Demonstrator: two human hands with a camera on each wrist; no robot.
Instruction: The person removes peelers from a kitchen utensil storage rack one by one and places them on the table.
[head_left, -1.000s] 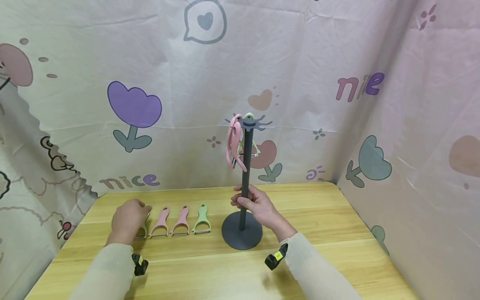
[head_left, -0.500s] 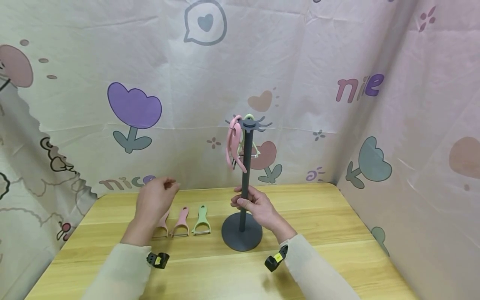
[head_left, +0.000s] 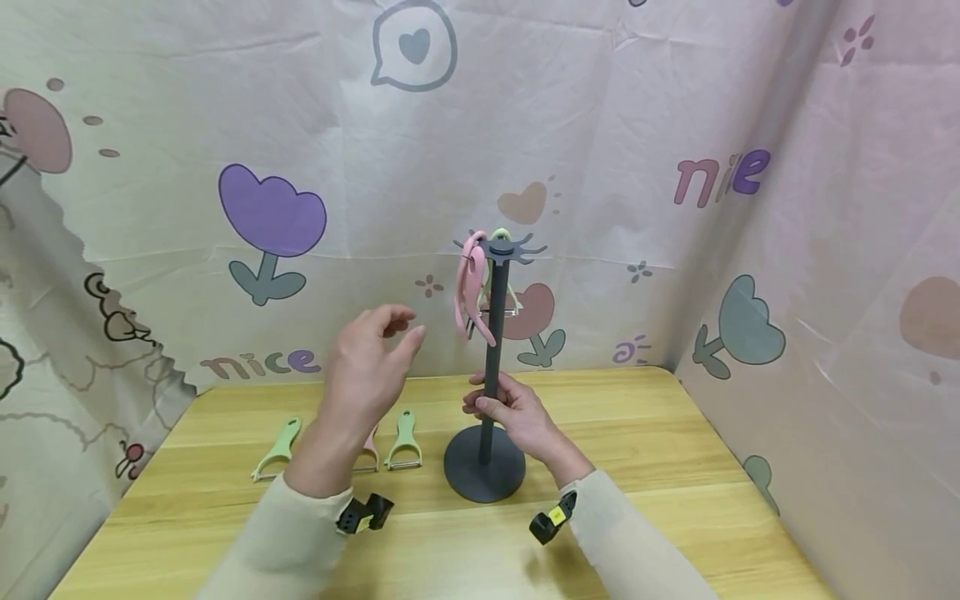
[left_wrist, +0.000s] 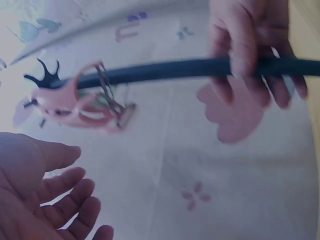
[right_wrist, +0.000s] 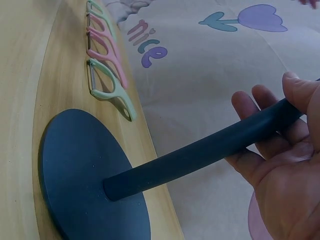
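My right hand grips the dark pole of a round-based stand, thumb in front and fingers behind. Two pink peelers and a green peeler hang from the hooks at its top. My left hand is raised left of the stand, fingers loosely bent and holding nothing; in the left wrist view it is below the hanging peelers. On the table lie a green peeler at the left, two pink peelers, largely hidden behind my left arm in the head view, and another green peeler.
The wooden table meets a printed fabric backdrop at the back, with more fabric at both sides. Forked hooks without peelers stick out on the stand's right. A camera is strapped to each wrist.
My left hand has left the leftmost green peeler, which stays on the table, and has moved up and right towards the stand. My right hand keeps its grip on the pole.
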